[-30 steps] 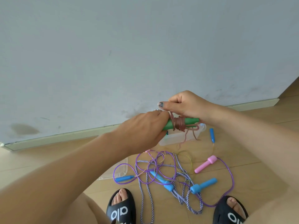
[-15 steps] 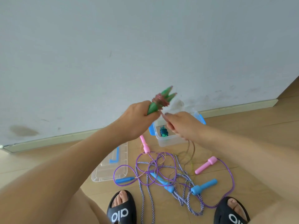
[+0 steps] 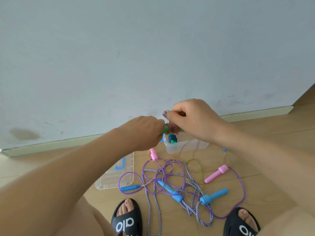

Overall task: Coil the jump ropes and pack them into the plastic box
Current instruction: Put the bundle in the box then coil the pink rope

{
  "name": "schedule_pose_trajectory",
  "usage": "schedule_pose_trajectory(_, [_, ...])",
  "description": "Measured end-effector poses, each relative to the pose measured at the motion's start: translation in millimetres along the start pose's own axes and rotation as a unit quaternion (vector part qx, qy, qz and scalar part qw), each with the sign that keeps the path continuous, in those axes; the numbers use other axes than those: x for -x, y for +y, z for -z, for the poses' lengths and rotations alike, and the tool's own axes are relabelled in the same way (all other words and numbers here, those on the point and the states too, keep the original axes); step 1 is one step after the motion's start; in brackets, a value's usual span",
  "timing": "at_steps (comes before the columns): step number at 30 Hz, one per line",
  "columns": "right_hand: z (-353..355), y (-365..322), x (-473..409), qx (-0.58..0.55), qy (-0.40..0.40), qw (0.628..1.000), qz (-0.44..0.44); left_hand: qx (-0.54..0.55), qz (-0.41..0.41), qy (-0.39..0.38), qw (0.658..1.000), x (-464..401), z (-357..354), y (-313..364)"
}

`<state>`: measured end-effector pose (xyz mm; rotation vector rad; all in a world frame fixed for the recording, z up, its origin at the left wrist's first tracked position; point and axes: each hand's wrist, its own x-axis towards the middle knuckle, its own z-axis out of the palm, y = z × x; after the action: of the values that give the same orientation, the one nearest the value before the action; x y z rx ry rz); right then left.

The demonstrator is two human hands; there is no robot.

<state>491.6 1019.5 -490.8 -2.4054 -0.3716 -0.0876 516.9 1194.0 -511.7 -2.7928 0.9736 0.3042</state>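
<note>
Both hands wrap a cord around green handles at frame centre.
The left hand (image 3: 144,132) grips the green handles (image 3: 165,129); the right hand (image 3: 190,119), fingers curled, pinches the brownish cord (image 3: 173,129) coiled on them. Just below sits the box (image 3: 185,147), one coiled rope (image 3: 172,138) inside. Loose ropes (image 3: 179,183) tangle on the floor lower centre, the lid (image 3: 117,172) to their left.

The left hand (image 3: 146,132) and right hand (image 3: 190,120) are hiding most of the green handles (image 3: 165,129). The right arm is covering part of the plastic box (image 3: 185,147), and the bottom edge is cutting off both sandals (image 3: 127,220).
</note>
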Motion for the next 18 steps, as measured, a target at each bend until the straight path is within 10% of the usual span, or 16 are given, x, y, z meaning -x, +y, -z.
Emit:
schedule_pose_trajectory(10, [9.1, -9.3, -6.8, 0.06, -0.046, 0.993, 0.086, 0.036, -0.047, -0.002, 0.998, 5.6, 6.9, 16.6])
schedule_pose_trajectory(18, [11.8, 33.5, -18.0, -0.122, -0.193, 0.97, -0.083, 0.14, -0.091, 0.049, 0.985, 16.3, 15.2, 25.6])
